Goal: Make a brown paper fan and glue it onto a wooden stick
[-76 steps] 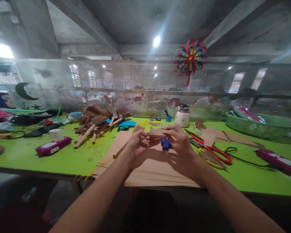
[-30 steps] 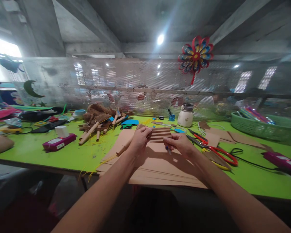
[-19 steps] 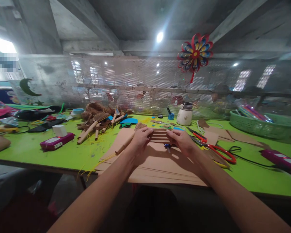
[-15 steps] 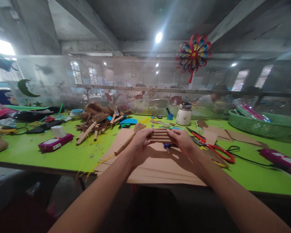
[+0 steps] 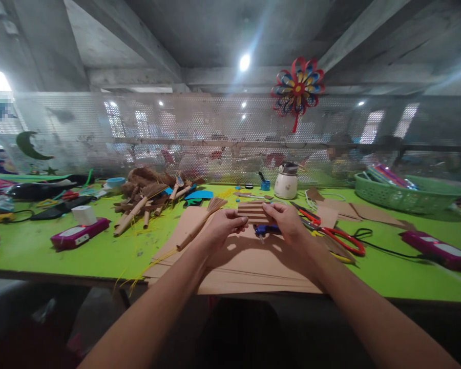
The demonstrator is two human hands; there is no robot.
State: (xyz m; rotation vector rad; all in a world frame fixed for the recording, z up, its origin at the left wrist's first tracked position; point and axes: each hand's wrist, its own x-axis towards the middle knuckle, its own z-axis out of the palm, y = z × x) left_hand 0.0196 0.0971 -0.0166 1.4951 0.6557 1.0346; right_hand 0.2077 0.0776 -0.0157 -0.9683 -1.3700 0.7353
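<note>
A striped, pleated piece of brown paper (image 5: 253,211) is held up between my hands, over a stack of flat brown paper sheets (image 5: 230,277). My right hand (image 5: 288,223) pinches its right end between thumb and fingers. At its lower left corner, my left hand (image 5: 223,228) has thumb and fingers closed together. Partly hidden behind the pleated paper is a blue tool (image 5: 264,231) with a pale nozzle, like a glue gun. A rolled paper stick with a fanned end (image 5: 195,230) lies left of my left hand.
Red-handled scissors (image 5: 346,241) lie to the right, near a purple power strip (image 5: 438,251) and a green basket (image 5: 411,193). A pile of brown paper sticks (image 5: 138,207) and another purple power strip (image 5: 79,233) are on the left. A white bottle (image 5: 286,184) stands behind.
My left hand has shifted slightly down and away from the pleated paper's left end, leaving more of that edge showing. The right hand keeps its pinch. The view has turned slightly right.
</note>
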